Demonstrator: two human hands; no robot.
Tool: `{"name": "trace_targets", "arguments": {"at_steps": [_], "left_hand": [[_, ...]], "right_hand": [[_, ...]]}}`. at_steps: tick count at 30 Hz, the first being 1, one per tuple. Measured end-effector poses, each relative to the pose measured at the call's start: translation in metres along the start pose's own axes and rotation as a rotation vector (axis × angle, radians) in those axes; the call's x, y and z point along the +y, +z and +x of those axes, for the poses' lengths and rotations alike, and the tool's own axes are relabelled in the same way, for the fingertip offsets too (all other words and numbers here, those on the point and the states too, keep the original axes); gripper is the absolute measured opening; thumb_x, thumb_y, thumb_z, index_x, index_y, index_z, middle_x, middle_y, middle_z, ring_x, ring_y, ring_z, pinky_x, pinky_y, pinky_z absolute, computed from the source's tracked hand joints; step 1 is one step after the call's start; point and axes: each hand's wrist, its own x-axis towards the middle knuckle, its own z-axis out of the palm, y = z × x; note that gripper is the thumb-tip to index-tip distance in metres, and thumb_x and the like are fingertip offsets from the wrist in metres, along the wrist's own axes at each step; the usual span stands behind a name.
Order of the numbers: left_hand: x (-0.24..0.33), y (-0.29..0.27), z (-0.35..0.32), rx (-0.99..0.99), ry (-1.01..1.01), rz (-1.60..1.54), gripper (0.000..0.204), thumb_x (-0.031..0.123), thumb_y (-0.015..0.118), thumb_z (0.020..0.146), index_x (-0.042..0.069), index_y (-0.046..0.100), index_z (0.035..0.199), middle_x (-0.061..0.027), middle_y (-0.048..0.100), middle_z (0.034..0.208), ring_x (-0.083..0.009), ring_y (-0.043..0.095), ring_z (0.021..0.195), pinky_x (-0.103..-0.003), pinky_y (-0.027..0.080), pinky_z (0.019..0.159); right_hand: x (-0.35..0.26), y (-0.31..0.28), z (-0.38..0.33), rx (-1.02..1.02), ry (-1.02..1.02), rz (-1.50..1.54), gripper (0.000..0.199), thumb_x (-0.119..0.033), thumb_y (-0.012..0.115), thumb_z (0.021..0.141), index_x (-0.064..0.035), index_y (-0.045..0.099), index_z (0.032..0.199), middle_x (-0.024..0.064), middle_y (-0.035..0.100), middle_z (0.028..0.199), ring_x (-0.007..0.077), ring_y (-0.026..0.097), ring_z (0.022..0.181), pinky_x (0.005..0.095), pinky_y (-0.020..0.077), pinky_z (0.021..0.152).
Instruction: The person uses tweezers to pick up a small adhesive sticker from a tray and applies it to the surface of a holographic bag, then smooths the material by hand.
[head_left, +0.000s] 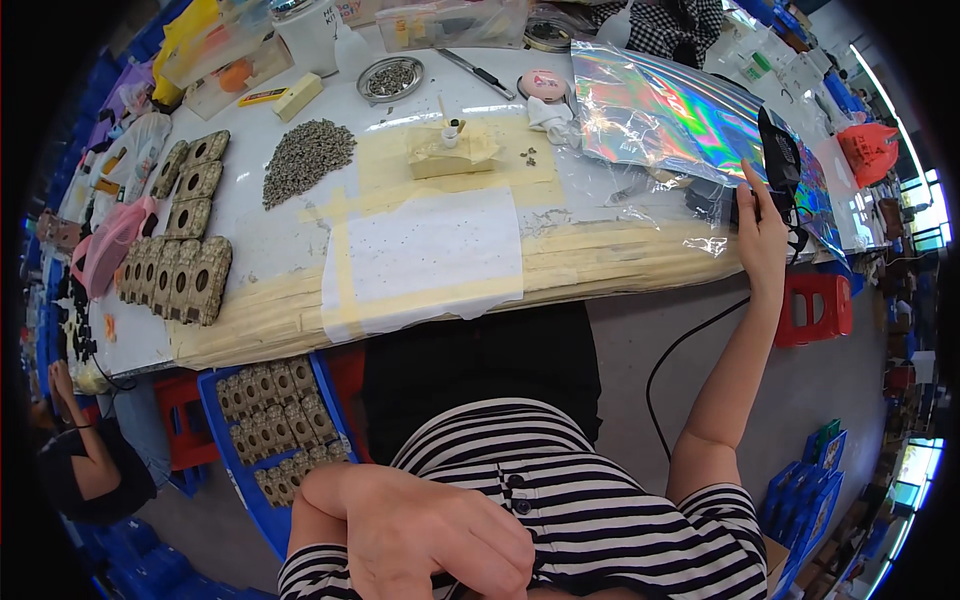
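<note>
My right hand (765,228) reaches to the right end of the table, fingers stretched out and apart. Its fingertips lie at the edge of a shiny rainbow-coloured bag (670,110), beside a black item (778,150) with a cord. Close to my body, my left hand (430,535) is raised with its fingers curled in; whatever they may hold is hidden. A white paper sheet (425,250) is taped down at the table's front, with small dark specks on it. Behind it stands a tape-covered block (455,155) bearing a small white cup (450,135).
Camouflage-patterned pieces with round holes (175,280) stand at the left, near a heap of small metal parts (308,160). More fill a blue crate (245,450) below. A round tin (390,78) and tweezers-like tool (478,73) lie behind. Another person's arm (90,450) shows far left.
</note>
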Motion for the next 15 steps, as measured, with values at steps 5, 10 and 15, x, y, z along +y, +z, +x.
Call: {"name": "trace_targets", "arguments": {"at_steps": [5, 10, 15], "left_hand": [[-0.004, 0.007, -0.007, -0.023, 0.028, 0.085, 0.012, 0.012, 0.063, 0.089, 0.018, 0.055, 0.094, -0.0195, 0.061, 0.085, -0.0336, 0.06, 0.069, -0.044, 0.054, 0.066], [-0.003, 0.008, -0.009, 0.032, 0.024, 0.065, 0.013, 0.013, 0.064, 0.089, 0.019, 0.055, 0.096, -0.0196, 0.061, 0.085, -0.0331, 0.059, 0.067, -0.043, 0.053, 0.065], [-0.006, 0.007, -0.011, 0.031, 0.071, 0.086, 0.023, 0.016, 0.068, 0.087, 0.019, 0.058, 0.107, -0.0188, 0.061, 0.084, -0.033, 0.061, 0.069, -0.044, 0.054, 0.065]], "right_hand": [[0.025, 0.017, 0.013, 0.013, -0.073, 0.165, 0.039, -0.036, 0.058, 0.096, -0.0051, 0.066, 0.119, 0.01, 0.069, 0.09, 0.0143, 0.062, 0.083, 0.0276, 0.0463, 0.081], [0.011, 0.017, 0.023, 0.232, -0.03, 0.267, 0.042, -0.038, 0.063, 0.093, 0.0016, 0.069, 0.107, 0.0061, 0.07, 0.089, 0.0101, 0.061, 0.083, 0.0258, 0.046, 0.08], [-0.001, -0.03, 0.054, 0.465, -0.036, 0.22, 0.052, -0.048, 0.067, 0.087, 0.0014, 0.07, 0.102, 0.0044, 0.069, 0.088, 0.0093, 0.061, 0.082, 0.0247, 0.0459, 0.079]]}}
